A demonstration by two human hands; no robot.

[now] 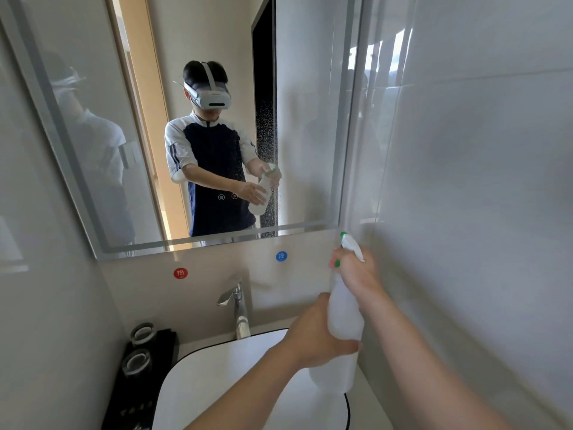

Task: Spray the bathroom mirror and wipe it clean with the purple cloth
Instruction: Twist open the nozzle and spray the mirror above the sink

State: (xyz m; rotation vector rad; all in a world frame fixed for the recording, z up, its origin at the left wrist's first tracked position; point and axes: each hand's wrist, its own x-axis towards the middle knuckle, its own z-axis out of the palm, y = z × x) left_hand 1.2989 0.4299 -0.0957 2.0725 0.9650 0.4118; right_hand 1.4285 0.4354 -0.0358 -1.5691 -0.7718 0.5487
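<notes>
Spray bottle (pixel 344 318), white and translucent with a green-tipped nozzle, held in both hands over the right rim of the washbasin (pixel 198 373). Right hand (pixel 356 271) is wrapped round the neck and trigger head, fingers curled closed upon it; left hand (pixel 313 339) is curled round the lower body, steadying it from the left. The long axis of the bottle runs nearly upright, tilted slightly so that the nozzle leans up and away toward the mirror (pixel 192 119). The mirror lies ahead of and above both hands, its lower right corner just beyond the nozzle; the right hand is the nearer to the glass. A band of fine droplets shows on the right part of the glass, against the dark doorway in the reflection; the left part appears dry, so spraying is judged to be under way and unfinished. Covering the rest would likely require swinging the nozzle leftward and upward.

The purple cloth is not visible in this view.

Legible writing: a red round sticker (pixel 180 273) on the wall left of the tap (pixel 237 302) bears the character 热 (hot); a blue round sticker (pixel 281 256) to the right bears 冷 (cold). The bottle shows no readable label. Two small icons sit low on the glass, too small to identify.
</notes>
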